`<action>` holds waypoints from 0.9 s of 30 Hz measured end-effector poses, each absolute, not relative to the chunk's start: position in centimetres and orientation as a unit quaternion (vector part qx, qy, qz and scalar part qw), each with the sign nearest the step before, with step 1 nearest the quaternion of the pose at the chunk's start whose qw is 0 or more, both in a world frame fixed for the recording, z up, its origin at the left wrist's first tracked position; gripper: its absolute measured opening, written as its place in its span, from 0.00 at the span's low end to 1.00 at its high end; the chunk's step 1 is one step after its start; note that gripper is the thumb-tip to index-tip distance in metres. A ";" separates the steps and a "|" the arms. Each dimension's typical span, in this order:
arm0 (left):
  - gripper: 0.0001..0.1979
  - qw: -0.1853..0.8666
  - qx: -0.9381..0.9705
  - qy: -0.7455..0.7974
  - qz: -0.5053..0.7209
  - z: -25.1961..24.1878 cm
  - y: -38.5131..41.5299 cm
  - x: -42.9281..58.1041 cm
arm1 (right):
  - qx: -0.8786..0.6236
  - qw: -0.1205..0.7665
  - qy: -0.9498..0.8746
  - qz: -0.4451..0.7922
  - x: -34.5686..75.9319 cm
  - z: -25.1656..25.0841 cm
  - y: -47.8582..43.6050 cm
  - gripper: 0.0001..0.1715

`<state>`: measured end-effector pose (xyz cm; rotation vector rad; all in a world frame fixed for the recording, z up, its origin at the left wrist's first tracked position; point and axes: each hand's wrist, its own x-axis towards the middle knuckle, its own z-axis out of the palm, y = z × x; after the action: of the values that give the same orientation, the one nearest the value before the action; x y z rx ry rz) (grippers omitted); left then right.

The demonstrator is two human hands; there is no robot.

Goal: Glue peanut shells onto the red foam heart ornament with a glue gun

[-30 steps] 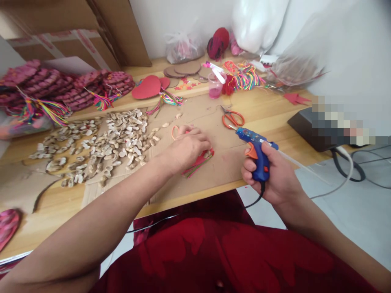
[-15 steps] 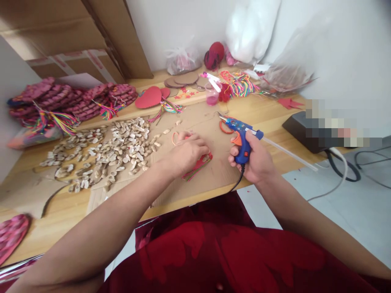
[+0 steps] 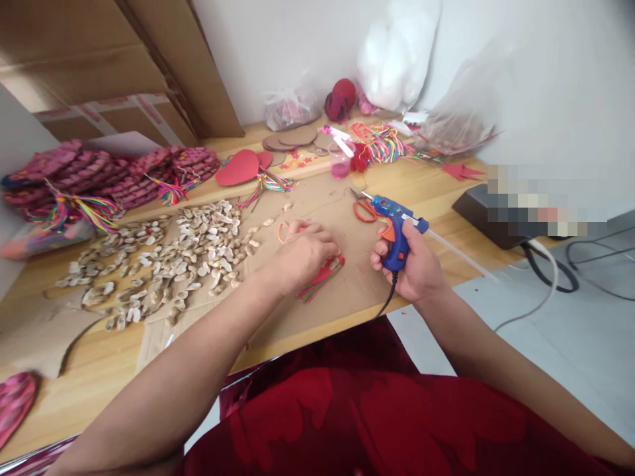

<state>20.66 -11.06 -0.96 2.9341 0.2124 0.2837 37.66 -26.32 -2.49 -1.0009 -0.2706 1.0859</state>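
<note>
My right hand [image 3: 417, 259] is wrapped round a blue glue gun [image 3: 395, 231]; its nozzle points up and left, and a clear glue stick [image 3: 461, 254] sticks out at the back. Bent over a small red piece [image 3: 328, 270], my left hand [image 3: 308, 251] has its fingers closed at the edge of it. Peanut shell bits and green and red strands show on that piece, and an orange loop [image 3: 282, 231] shows beyond the hand. My palm hides most of it. Scissors with orange handles [image 3: 366, 210] lie just left of the glue gun.
Peanut shells [image 3: 183, 251] cover the left of the cardboard sheet [image 3: 317, 198]. Behind are braided pink stacks [image 3: 84, 175], a red heart [image 3: 238, 168], a plastic cup [image 3: 340, 162] and colourful tassels [image 3: 384, 143]. A black box [image 3: 483, 215] stands right. The glue gun's cord [image 3: 389, 297] drops over the edge.
The view has shifted slightly. The glue gun has moved slightly away from the scissors, showing more of their handles. My left hand stays on the red piece.
</note>
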 end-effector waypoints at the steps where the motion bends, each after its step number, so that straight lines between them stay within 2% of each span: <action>1: 0.11 0.091 0.989 0.071 0.096 -1.0 -11.0 20.6 | -0.452 0.731 -0.129 0.494 37.7 -2.6 -26.3 0.28; 7: 0.10 0.092 0.988 0.058 0.110 -1.3 -10.8 20.6 | -0.460 0.733 -0.151 0.478 37.7 -3.0 -26.4 0.34; 18: 0.10 0.113 0.985 0.043 0.127 -2.5 -10.1 20.9 | -0.491 0.721 -0.146 0.467 37.5 -2.7 -26.4 0.37; 27: 0.11 0.114 0.986 0.041 0.113 -1.6 -10.7 20.7 | -0.508 0.725 -0.147 0.442 37.2 -2.6 -26.5 0.33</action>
<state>20.65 -10.67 -1.60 2.8920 0.1196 0.3321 37.20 -26.47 -2.63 -1.1197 -0.3240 0.9747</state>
